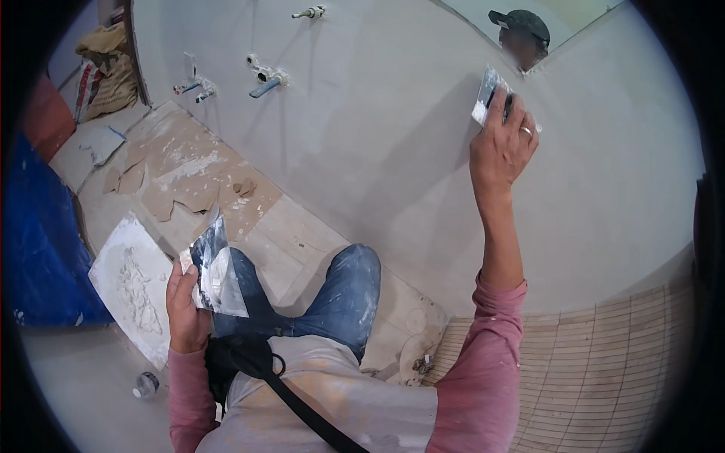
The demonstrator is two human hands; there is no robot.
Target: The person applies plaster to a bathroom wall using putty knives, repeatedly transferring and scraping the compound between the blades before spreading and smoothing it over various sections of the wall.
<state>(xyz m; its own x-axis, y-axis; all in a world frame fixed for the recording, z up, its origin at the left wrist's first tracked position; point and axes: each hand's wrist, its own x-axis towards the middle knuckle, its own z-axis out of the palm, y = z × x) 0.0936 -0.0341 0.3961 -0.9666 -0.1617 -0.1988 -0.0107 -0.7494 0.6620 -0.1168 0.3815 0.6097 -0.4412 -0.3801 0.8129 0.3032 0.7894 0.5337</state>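
My right hand is closed round a wide putty knife and holds it up at the pale plastered wall. White filler coats part of that blade, and the fingers hide much of its handle. Low on the left, my left hand grips a second broad metal putty knife, held above my left thigh. White paste is smeared over its shiny face. Just left of this hand lies a white board bearing a heap of white filler.
Pipe stubs jut from the wall. Torn brown cardboard covers part of the floor, near a blue tarp and sacks. A small jar lies at lower left. Narrow tiles extend right. A capped person shows top right.
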